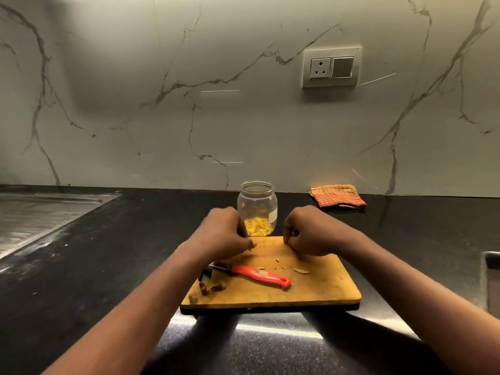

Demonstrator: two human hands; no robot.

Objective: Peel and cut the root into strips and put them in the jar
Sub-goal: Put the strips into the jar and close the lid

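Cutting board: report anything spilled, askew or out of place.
Nothing serious. The knife lies slantwise on the cutting board, brown peel scraps are heaped at its near left corner, and a few loose slivers lie scattered mid-board.

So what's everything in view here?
jar: one, clear, counter behind the board
strips: many, yellow, inside the jar
cutting board: one, wooden, on the counter
knife: one, red handle, lying on the board
peel scraps: several, brown, board's near-left corner
slivers: few, pale, mid-board
cloth: one, orange striped, back right
socket plate: one, grey, wall
sink drainer: one, steel, far left
counter: one, black, under everything
left hand: one, fingers curled, board's far edge
right hand: one, fingers curled, board's far edge
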